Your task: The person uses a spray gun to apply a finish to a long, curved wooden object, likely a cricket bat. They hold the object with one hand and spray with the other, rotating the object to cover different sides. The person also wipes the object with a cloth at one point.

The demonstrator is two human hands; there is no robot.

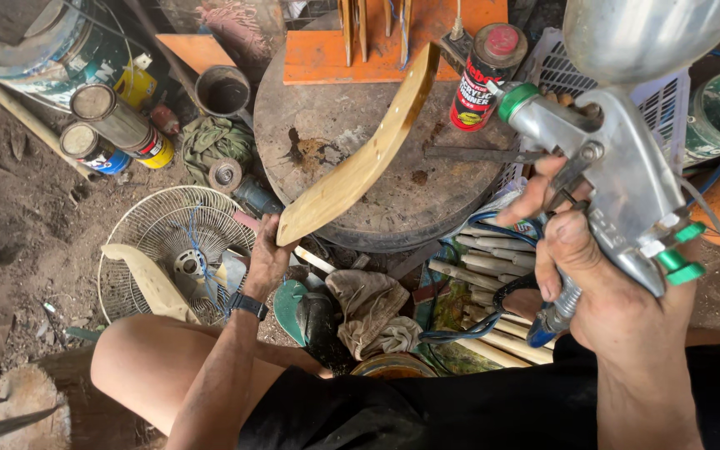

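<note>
— What's on the left?

— My left hand (267, 260) has its grip closed on the near end of the curved wooden piece (360, 158); the far end rests on the round table (377, 200). I judge that with only one end pinched it could swivel or slide off the rim.

— And the can?

— The red-capped can (483, 75) stands just beside the wood's far end. A swing could tip it.

— The right?

— My right hand (606, 287) grips the spray gun (618, 158), fingers around the handle and trigger. Its hose (468, 332) trails over the clutter below; a snag might jerk my aim.
</note>
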